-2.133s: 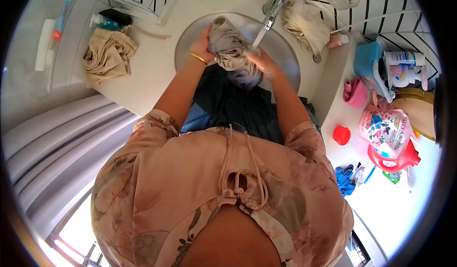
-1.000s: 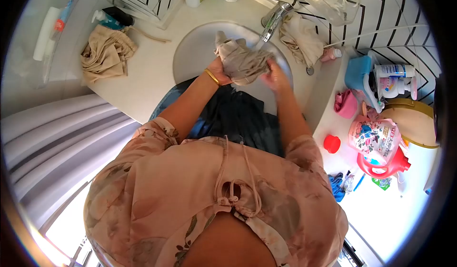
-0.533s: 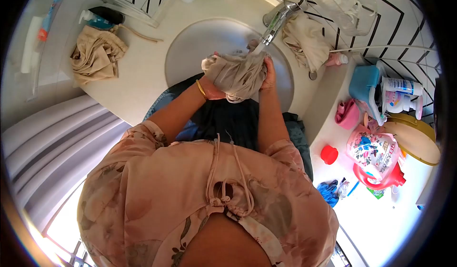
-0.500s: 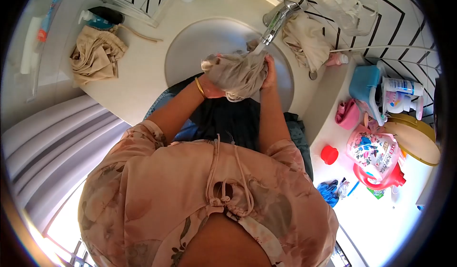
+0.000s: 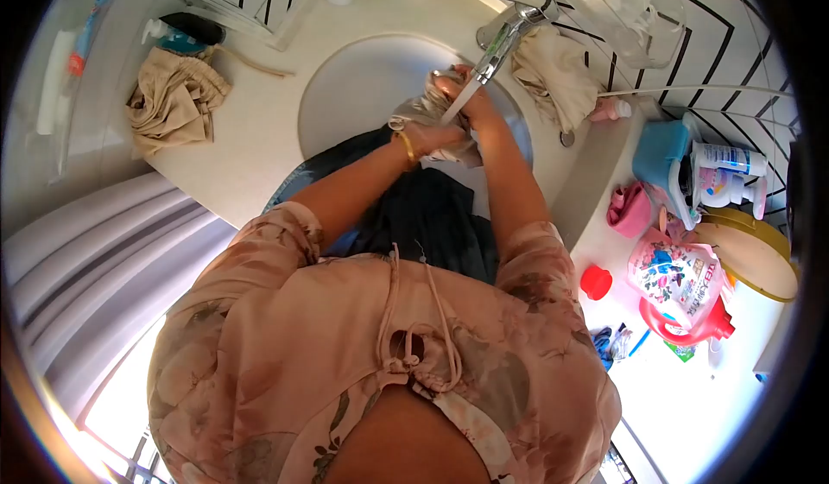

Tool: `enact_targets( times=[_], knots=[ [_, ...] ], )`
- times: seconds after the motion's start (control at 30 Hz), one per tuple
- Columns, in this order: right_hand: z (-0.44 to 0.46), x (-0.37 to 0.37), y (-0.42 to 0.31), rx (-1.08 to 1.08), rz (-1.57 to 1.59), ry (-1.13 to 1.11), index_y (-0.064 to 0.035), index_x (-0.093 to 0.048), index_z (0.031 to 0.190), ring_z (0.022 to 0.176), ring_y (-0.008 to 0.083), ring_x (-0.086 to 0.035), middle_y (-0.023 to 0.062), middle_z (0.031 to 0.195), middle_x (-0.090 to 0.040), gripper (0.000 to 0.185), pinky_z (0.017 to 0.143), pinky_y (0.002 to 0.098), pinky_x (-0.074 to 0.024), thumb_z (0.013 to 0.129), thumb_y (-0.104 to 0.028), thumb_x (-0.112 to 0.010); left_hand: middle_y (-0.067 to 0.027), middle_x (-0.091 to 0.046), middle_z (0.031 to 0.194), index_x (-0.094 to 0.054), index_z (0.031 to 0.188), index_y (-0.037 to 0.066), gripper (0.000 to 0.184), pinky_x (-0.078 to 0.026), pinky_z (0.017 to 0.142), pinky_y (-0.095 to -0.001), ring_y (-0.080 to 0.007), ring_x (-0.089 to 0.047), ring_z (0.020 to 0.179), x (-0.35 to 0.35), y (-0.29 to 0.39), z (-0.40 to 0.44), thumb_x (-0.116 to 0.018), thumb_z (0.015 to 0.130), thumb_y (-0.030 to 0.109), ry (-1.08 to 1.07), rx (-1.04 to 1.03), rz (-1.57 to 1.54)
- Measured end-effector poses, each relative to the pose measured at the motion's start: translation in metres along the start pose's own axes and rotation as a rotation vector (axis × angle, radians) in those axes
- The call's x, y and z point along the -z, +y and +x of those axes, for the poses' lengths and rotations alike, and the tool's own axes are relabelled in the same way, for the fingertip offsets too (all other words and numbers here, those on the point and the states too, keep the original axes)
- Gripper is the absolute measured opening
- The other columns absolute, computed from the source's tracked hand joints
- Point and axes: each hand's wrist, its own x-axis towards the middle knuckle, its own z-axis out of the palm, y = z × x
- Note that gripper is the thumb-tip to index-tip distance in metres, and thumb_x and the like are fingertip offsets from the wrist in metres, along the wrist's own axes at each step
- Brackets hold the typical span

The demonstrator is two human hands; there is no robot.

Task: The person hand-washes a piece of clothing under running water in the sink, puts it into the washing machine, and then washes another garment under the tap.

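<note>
A wet beige cloth (image 5: 420, 110) is bunched between my hands over the round white sink (image 5: 337, 82). My left hand (image 5: 434, 139), below a gold bangle, is closed on the near part of the cloth. Farther back, beside the running water, my right hand (image 5: 469, 95) grips the cloth's upper end. Water streams from the chrome faucet (image 5: 503, 45) down between both hands. Dark clothing (image 5: 427, 216) hangs over the sink's near edge, beneath my forearms. Parts of the cloth are hidden by my fingers.
A folded beige garment (image 5: 177, 100) lies on the left counter, near a pump bottle (image 5: 180, 38). Another beige cloth (image 5: 557, 69) sits right of the faucet. On the right ledge stand a blue container (image 5: 661, 158), a pink detergent bag (image 5: 678, 272) and a red cap (image 5: 596, 282).
Both hands have shifted with the cloth. My right hand moved up toward the faucet, and my left went right. The cloth is now more tightly bunched, and the water stream is longer.
</note>
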Motion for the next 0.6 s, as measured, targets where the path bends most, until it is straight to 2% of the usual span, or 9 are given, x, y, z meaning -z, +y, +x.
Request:
enact_targets(
  times=[0.07, 0.1, 0.17, 0.27, 0.37, 0.43, 0.5, 0.57, 0.6],
  knots=[
    [-0.006, 0.017, 0.007, -0.259, 0.563, -0.173, -0.0035, -0.052, 0.108, 0.093, 0.0221, -0.055, 0.0090, 0.103, -0.058, 0.044, 0.080, 0.0316, -0.0447, 0.074, -0.029, -0.065, -0.0103, -0.056, 0.108, -0.054, 0.109, 0.004, 0.040, -0.043, 0.086, -0.0326, -0.0234, -0.055, 0.096, 0.017, -0.003, -0.014, -0.043, 0.086, 0.035, -0.089, -0.277, -0.267],
    [-0.021, 0.018, 0.008, -0.238, 0.615, -0.188, -0.0048, -0.053, 0.107, 0.091, 0.0205, -0.056, 0.0082, 0.101, -0.058, 0.042, 0.078, 0.0314, -0.0454, 0.075, -0.030, -0.064, -0.0106, -0.053, 0.114, -0.050, 0.114, 0.005, 0.042, -0.042, 0.088, -0.0357, -0.0248, -0.054, 0.100, 0.024, 0.013, -0.027, -0.041, 0.087, 0.037, -0.154, -0.405, -0.382],
    [-0.060, 0.016, -0.011, -0.245, 0.692, -0.193, -0.0067, -0.054, 0.105, 0.088, 0.0176, -0.057, 0.0067, 0.097, -0.059, 0.037, 0.074, 0.0310, -0.0466, 0.077, -0.029, -0.063, -0.0100, -0.050, 0.118, -0.046, 0.119, 0.007, 0.043, -0.041, 0.089, -0.0396, -0.0254, -0.052, 0.104, 0.022, 0.043, -0.038, -0.041, 0.088, 0.035, -0.347, 0.163, -1.476],
    [-0.059, 0.029, 0.012, -0.425, 0.705, -0.118, -0.0062, -0.058, 0.097, 0.080, 0.0143, -0.057, 0.0049, 0.090, -0.061, 0.026, 0.068, 0.0305, -0.0471, 0.079, -0.025, -0.061, -0.0100, -0.050, 0.119, -0.045, 0.121, 0.009, 0.042, -0.038, 0.092, -0.0428, -0.0255, -0.049, 0.107, 0.014, 0.040, -0.030, -0.042, 0.087, 0.034, -0.369, 0.065, -1.561],
    [-0.054, 0.056, 0.000, -0.016, -0.218, 0.386, -0.0034, -0.055, 0.106, 0.081, 0.0203, -0.057, 0.0100, 0.096, -0.060, 0.040, 0.069, 0.0317, -0.0449, 0.082, -0.035, -0.055, -0.0096, -0.053, 0.113, -0.048, 0.117, 0.009, 0.041, -0.040, 0.090, -0.0407, -0.0245, -0.052, 0.104, 0.007, 0.047, -0.023, -0.045, 0.085, 0.036, -0.342, 0.092, -1.608],
    [-0.077, 0.055, -0.041, 0.372, -0.337, 0.662, -0.0003, -0.057, 0.097, 0.077, 0.0226, -0.057, 0.0134, 0.087, -0.060, 0.029, 0.067, 0.0319, -0.0438, 0.080, -0.024, -0.057, -0.0087, -0.056, 0.109, -0.053, 0.111, 0.009, 0.039, -0.041, 0.089, -0.0388, -0.0239, -0.054, 0.100, 0.003, 0.054, -0.020, -0.045, 0.085, 0.037, -0.296, 0.146, -1.601],
    [-0.087, 0.045, -0.083, 0.706, -0.573, 0.797, -0.0008, -0.056, 0.096, 0.080, 0.0281, -0.055, 0.0151, 0.090, -0.057, 0.024, 0.070, 0.0347, -0.0434, 0.078, -0.017, -0.058, -0.0090, -0.056, 0.109, -0.053, 0.110, 0.009, 0.039, -0.041, 0.089, -0.0392, -0.0238, -0.053, 0.100, -0.002, 0.049, -0.013, -0.044, 0.085, 0.037, -0.365, 0.095, -1.622],
    [-0.076, 0.037, -0.111, 1.136, -0.804, 0.938, -0.0008, -0.052, 0.103, 0.091, 0.0321, -0.051, 0.0156, 0.099, -0.055, 0.032, 0.078, 0.0393, -0.0406, 0.076, -0.017, -0.059, -0.0095, -0.055, 0.109, -0.054, 0.110, 0.009, 0.040, -0.042, 0.088, -0.0396, -0.0239, -0.053, 0.100, -0.004, 0.050, -0.013, -0.044, 0.085, 0.038, -0.353, 0.114, -1.628],
    [-0.075, 0.030, -0.128, 1.146, -0.845, 0.879, -0.0011, -0.050, 0.108, 0.097, 0.0336, -0.048, 0.0159, 0.104, -0.053, 0.039, 0.083, 0.0418, -0.0372, 0.075, -0.019, -0.060, -0.0097, -0.055, 0.109, -0.054, 0.110, 0.009, 0.040, -0.042, 0.087, -0.0397, -0.0240, -0.053, 0.100, -0.004, 0.055, -0.015, -0.044, 0.085, 0.039, -0.308, 0.159, -1.624]
  ],
)
